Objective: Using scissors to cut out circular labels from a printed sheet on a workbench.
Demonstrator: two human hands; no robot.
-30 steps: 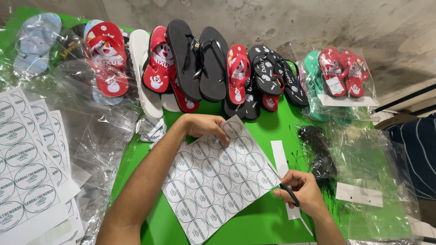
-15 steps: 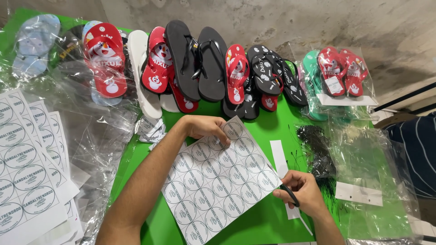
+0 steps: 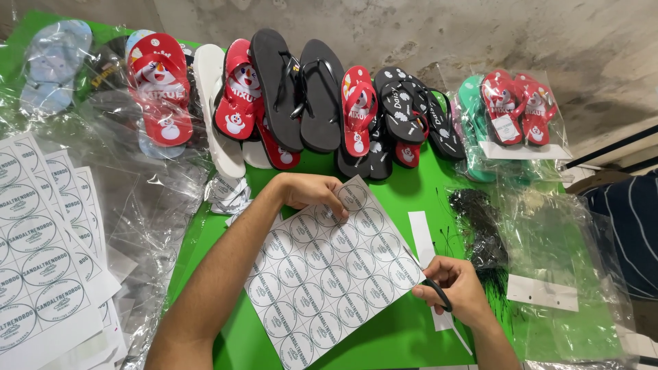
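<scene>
A white sheet printed with rows of round labels (image 3: pixel 327 268) lies tilted on the green table (image 3: pixel 404 199). My left hand (image 3: pixel 312 192) pinches the sheet's far corner. My right hand (image 3: pixel 456 288) grips black-handled scissors (image 3: pixel 433 284) whose blades meet the sheet's right edge. A narrow white paper strip (image 3: pixel 421 236) lies just beyond the right hand.
Several flip-flops, red (image 3: pixel 160 85), black (image 3: pixel 298 85) and white, line the table's back. A bagged red pair (image 3: pixel 514 109) sits back right. More label sheets (image 3: pixel 41 260) and clear plastic bags (image 3: pixel 147 205) lie at left, more bags (image 3: pixel 562 267) at right. A dark striped fabric (image 3: pixel 634 229) shows at the right edge.
</scene>
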